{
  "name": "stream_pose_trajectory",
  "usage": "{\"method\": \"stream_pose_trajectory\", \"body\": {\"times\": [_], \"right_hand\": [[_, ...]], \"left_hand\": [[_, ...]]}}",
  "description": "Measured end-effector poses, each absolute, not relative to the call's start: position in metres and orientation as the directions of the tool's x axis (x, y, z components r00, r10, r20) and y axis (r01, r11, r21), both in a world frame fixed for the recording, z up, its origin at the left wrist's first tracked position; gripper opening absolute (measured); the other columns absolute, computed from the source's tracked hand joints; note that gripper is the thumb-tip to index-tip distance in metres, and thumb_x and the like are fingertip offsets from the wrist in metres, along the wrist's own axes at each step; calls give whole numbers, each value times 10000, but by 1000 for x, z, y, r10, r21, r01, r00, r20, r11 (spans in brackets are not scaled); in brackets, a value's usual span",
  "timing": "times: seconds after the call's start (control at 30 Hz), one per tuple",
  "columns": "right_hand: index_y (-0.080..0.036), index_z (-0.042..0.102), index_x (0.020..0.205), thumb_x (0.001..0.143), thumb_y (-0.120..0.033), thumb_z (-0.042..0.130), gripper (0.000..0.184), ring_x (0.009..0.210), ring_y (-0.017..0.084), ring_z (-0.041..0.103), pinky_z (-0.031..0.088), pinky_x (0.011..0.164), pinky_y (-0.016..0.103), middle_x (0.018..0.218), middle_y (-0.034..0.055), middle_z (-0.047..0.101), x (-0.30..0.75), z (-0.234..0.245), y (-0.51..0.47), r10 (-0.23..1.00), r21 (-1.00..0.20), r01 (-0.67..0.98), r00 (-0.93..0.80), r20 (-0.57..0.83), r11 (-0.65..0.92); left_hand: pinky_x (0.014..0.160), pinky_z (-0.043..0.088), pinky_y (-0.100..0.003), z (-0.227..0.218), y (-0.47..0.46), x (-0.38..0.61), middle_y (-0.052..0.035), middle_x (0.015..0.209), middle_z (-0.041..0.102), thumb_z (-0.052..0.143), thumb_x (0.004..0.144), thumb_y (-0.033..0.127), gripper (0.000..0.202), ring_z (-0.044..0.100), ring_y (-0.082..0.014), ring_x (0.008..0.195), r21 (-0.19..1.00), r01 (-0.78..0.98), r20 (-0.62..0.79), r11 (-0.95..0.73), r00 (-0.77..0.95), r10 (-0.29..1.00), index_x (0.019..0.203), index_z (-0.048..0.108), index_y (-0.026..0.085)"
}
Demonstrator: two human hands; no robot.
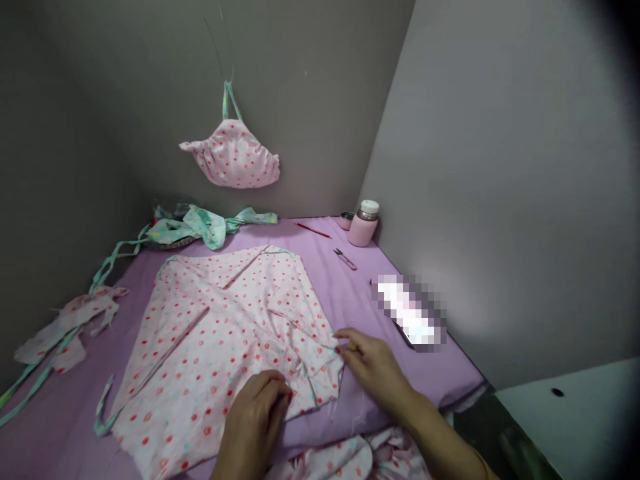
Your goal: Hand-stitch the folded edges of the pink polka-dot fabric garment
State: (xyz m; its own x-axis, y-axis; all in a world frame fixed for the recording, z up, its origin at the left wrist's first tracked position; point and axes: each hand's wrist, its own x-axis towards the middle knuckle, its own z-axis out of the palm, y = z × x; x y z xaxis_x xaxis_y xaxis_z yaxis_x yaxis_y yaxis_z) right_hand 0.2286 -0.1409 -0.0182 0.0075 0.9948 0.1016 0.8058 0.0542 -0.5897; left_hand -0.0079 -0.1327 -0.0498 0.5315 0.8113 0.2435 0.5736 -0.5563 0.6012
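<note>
A pale pink fabric piece (235, 327) with red dots lies spread on the purple cloth cover, with narrow mint-green trim at its upper corners and a loose mint strip at lower left. At its near edge, my left hand (257, 413) rests with fingers curled and pressed to the fabric, which bunches slightly there. My right hand (375, 367) pinches the right edge of the same piece between thumb and fingers; a yellow ring shows on one finger. Small creases run between the two hands. More dotted fabric (345, 460) hangs below the table edge.
Thread snips (345, 259), a red pencil (314, 231), a pink jar with white lid (363, 225) and a blurred-out phone (407, 313) lie to the right. Mint strips (205, 227) and dotted scraps (70, 330) lie left. A small dotted garment (237, 157) hangs on the wall.
</note>
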Motion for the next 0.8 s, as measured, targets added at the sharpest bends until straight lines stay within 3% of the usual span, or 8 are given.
{"method": "stream_pose_trajectory", "body": {"times": [0.1,0.17,0.33,0.5,0.57,0.63,0.73,0.8], "right_hand": [[-224,625,912,809,-198,509,157,736,136,620,383,634,186,804,-6,675,205,-19,-142,972,-600,778,-233,0,187],[-209,629,805,812,-190,510,121,699,130,616,365,608,183,745,-10,670,203,-15,-138,965,-522,830,-257,-44,198],[-206,631,769,820,-205,498,142,662,135,605,338,577,199,724,-4,666,254,8,-121,999,-224,975,5,47,6],[-194,635,852,847,-253,434,210,653,181,597,297,528,237,782,53,674,310,27,-117,940,-133,960,269,209,-245],[-194,636,881,841,-279,447,211,618,184,585,299,522,241,735,49,666,312,30,-119,881,-171,926,375,289,-338],[-198,634,907,831,-295,464,210,591,170,570,319,528,234,679,29,647,299,30,-124,864,-312,898,403,302,-310],[-203,640,884,831,-286,463,202,550,132,546,338,510,205,638,0,622,256,21,-139,969,-591,802,205,136,-87],[-208,651,868,818,-287,498,179,518,119,535,338,492,190,596,-16,610,223,11,-152,1000,-690,724,-4,-3,1]], "left_hand": [[727,474,-286,-50,-133,-7,-48,907,595,438,877,212,127,567,-170,850,590,578,250,-563,533,808,843,560,208],[719,477,-279,-51,-133,-7,-47,903,596,445,874,207,120,570,-168,846,584,573,265,-574,534,803,840,560,209],[721,478,-270,-54,-133,-9,-47,905,591,452,870,191,110,570,-161,850,580,559,298,-593,532,793,846,558,209],[730,478,-276,-55,-133,-9,-51,911,590,455,870,199,104,572,-164,853,574,547,312,-609,542,780,857,558,213],[725,479,-279,-55,-133,-9,-54,906,591,452,871,201,108,573,-167,849,576,544,320,-610,537,781,852,558,211],[715,479,-280,-54,-134,-9,-56,898,591,445,873,205,115,574,-169,840,584,542,319,-604,531,785,845,557,209],[715,479,-282,-50,-134,-9,-60,906,591,422,880,215,141,571,-173,848,609,548,267,-573,539,799,833,555,209],[740,476,-295,-46,-134,-9,-64,928,589,418,881,226,140,564,-180,875,632,562,214,-533,535,818,852,554,211]]}}
